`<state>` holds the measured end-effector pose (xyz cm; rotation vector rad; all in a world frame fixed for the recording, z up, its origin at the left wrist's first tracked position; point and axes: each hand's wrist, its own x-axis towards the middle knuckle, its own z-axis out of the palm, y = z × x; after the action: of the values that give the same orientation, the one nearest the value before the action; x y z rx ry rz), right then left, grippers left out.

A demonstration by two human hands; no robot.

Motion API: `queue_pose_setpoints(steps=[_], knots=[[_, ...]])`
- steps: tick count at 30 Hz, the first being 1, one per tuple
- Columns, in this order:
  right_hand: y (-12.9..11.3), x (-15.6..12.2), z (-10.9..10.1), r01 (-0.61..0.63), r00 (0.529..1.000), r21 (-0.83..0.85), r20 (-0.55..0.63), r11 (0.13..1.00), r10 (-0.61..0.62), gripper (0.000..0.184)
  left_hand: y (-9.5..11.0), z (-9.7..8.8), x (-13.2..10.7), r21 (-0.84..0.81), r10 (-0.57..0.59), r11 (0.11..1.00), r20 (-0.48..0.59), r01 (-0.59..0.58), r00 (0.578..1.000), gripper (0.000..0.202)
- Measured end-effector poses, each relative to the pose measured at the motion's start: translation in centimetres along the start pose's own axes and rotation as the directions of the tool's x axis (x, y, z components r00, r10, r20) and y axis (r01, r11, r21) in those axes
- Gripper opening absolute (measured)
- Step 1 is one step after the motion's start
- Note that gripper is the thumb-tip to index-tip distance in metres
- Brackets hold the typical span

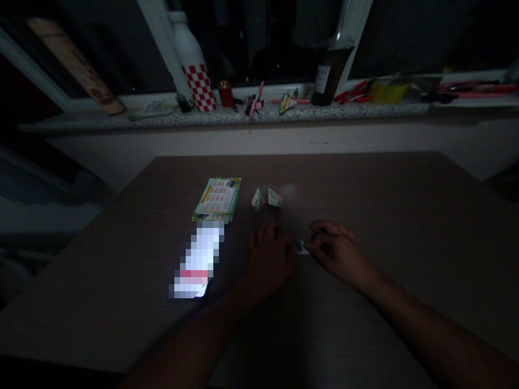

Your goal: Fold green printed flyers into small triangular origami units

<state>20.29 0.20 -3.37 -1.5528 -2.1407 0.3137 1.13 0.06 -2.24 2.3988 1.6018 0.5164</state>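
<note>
A small folded piece of printed paper [300,247] lies low on the table between my two hands. My left hand [271,255] rests palm down with curled fingers, its thumb side closed at the paper's left edge. From the other side, my right hand [338,253] pinches the right corner with thumb and index finger. Its other fingers are bent above. Dim light hides the exact fingertip contact. Just beyond the hands stand two small folded paper pieces, a left one [258,200] and a right one [274,198], both with green and white print.
Left of the hands, a lit phone [199,259] with a blurred screen touches a stack of printed cards [219,195]. The wooden table [365,183] ends at a wall. On the sill above stand a checkered bottle [198,81], a red jar [225,94] and a dark bag [326,75].
</note>
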Motion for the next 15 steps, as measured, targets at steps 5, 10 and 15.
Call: queue_pose_setpoints(steps=[5, 10, 15], knots=[[-0.14, -0.01, 0.02, -0.004, 1.0, -0.004, -0.006, 1.0, 0.004, 0.024, 0.09, -0.01, 0.06, 0.017, -0.007, 1.0, -0.001, 0.007, 1.0, 0.015], [-0.31, 0.02, -0.08, -0.012, 1.0, -0.014, -0.007, 1.0, 0.012, 0.024, 0.17, -0.01, 0.05, 0.008, -0.011, 1.0, 0.005, 0.011, 1.0, 0.016], [-0.29, 0.1, -0.02, -0.024, 1.0, -0.02, 0.011, 1.0, 0.024, 0.024, -0.08, 0.14, -0.01, -0.013, 0.039, 0.999, 0.005, -0.039, 0.999, 0.024]])
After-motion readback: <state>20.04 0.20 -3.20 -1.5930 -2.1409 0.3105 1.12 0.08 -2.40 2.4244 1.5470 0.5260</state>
